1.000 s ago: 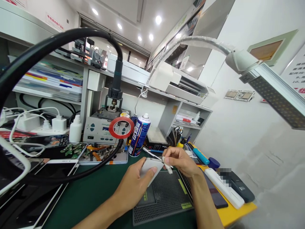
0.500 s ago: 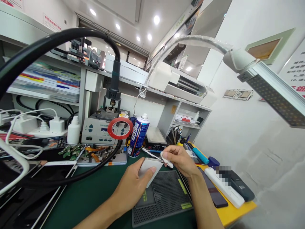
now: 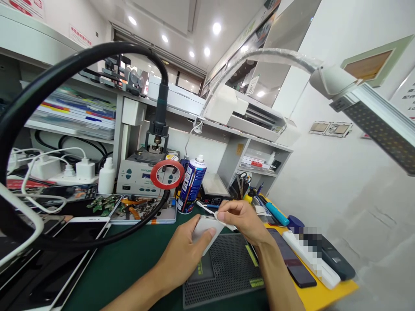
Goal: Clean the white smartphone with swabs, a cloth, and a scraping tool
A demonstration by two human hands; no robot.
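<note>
My left hand (image 3: pixel 181 248) holds a thin white device, shaped like a phone (image 3: pixel 202 226), tilted up with the thumb across its face. Close to the device's upper edge, my right hand (image 3: pixel 241 220) pinches a small white piece (image 3: pixel 231 226), tissue-like in look. The fingers hide much of it. Just behind the hands lies a thin white stick-like tool (image 3: pixel 204 207). Under both hands a dark perforated work mat (image 3: pixel 230 263) rests on the green bench top.
A blue spray can (image 3: pixel 192 185) and a red tape roll (image 3: pixel 167 174) stand behind, by a grey soldering or hot-air station (image 3: pixel 136 172). Its black hose (image 3: pixel 142 229) loops across the left. Tablets (image 3: pixel 61 259) lie left; phones and a white bar (image 3: pixel 311 259) lie right.
My right hand's fingers have come in slightly closer to the device's top edge with the white piece. The whole view has shifted a little; my left hand keeps its hold.
</note>
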